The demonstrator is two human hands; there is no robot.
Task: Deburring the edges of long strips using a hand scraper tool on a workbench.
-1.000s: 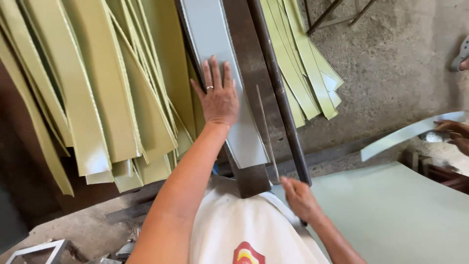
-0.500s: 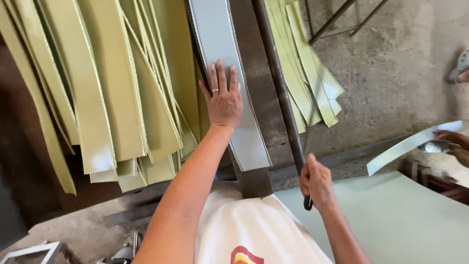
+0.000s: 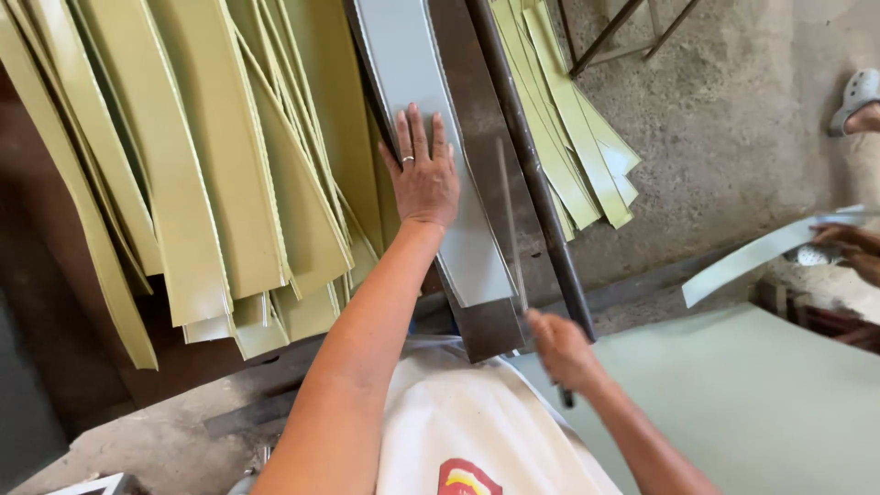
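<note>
My left hand [image 3: 423, 179] lies flat, fingers spread and released, pressing on a long grey strip [image 3: 417, 101] of smooth sheet material with thin pale edges. The strip runs from the far side toward me, slightly curved, and its near end stops square just past my wrist. It rests on a dark brown metal bar [image 3: 477, 137] that looks dull and rusty, with a blunt near end.

My right hand [image 3: 561, 350] is clenched around the near end of a dark round rod [image 3: 527, 165], which runs straight away from me along the right side of the bar. A thin metal blade [image 3: 510, 220] stands between the grey strip and the rod, narrow and pale; it is blurred, so I cannot tell whether it touches the strip.

To the left hangs a thick fan of olive-green strips [image 3: 183, 165], matte, flat, overlapping, with white cut edges and square near ends. A smaller bundle of green strips [image 3: 573, 137] lies on the right, beyond the rod, on the rough concrete floor [image 3: 733, 119]. Near right is a broad pale green sheet [image 3: 761, 403], smooth and flat. At the far right edge another person's hand [image 3: 848, 240] holds a pale curved strip [image 3: 761, 252], well apart from my hands.
</note>
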